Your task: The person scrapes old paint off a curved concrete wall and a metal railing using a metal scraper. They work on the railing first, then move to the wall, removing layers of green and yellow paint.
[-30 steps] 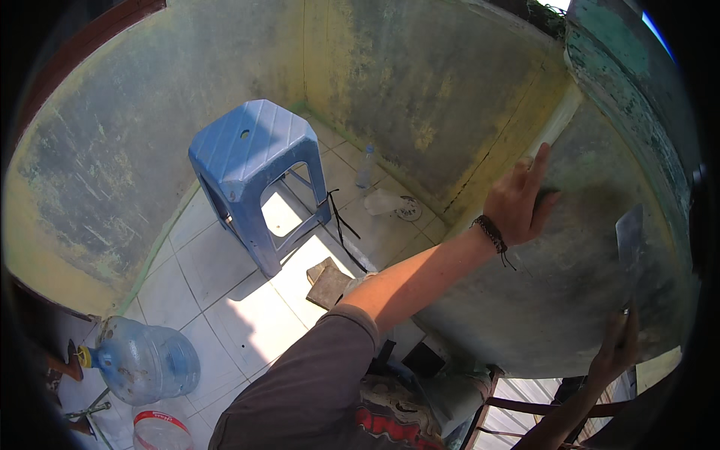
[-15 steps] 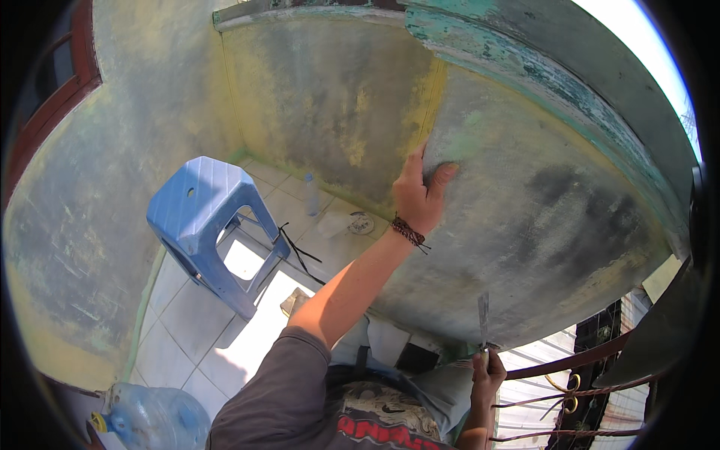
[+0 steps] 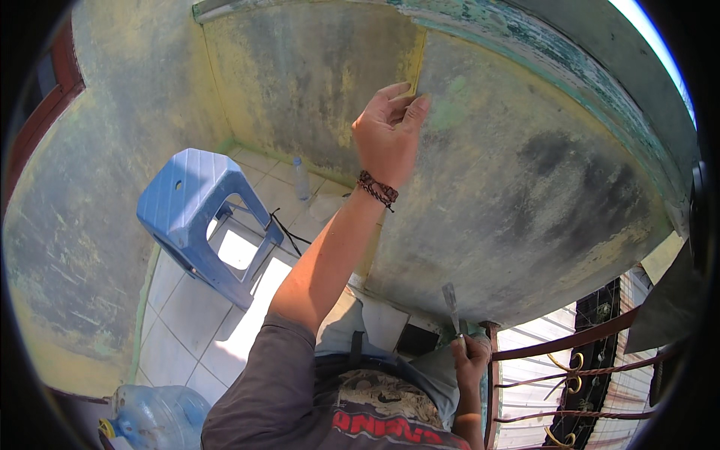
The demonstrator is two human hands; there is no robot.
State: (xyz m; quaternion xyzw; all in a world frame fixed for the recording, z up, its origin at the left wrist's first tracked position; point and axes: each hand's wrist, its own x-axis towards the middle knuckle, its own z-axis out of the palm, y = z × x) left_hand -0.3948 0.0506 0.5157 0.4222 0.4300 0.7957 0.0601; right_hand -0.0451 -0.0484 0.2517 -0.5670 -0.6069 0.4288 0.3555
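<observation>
My left hand (image 3: 387, 133) is raised at the upright edge where two wall faces meet, its fingers half bent and the thumb apart from them. Nothing shows in it, and the fingertips are at or very close to the wall (image 3: 487, 157); contact is hard to tell. The wall is patchy grey and yellow, with a pale green spot beside the hand. Low on the right, my right hand (image 3: 471, 358) is closed round the handle of a putty knife (image 3: 451, 301). Its flat metal blade points up, in front of the wall's lower part.
A blue plastic stool (image 3: 196, 202) stands on the white tiled floor (image 3: 177, 319) at left. Behind it is a clear bottle (image 3: 301, 180); a large blue water jug (image 3: 161, 416) lies at the lower left. Metal railing bars (image 3: 570, 345) run along the right. A peeling green ledge (image 3: 540, 45) tops the wall.
My left hand has moved up along the wall edge and slightly left, and its fingers have bent more. The right hand with the putty knife has shifted left, the blade now tilting left.
</observation>
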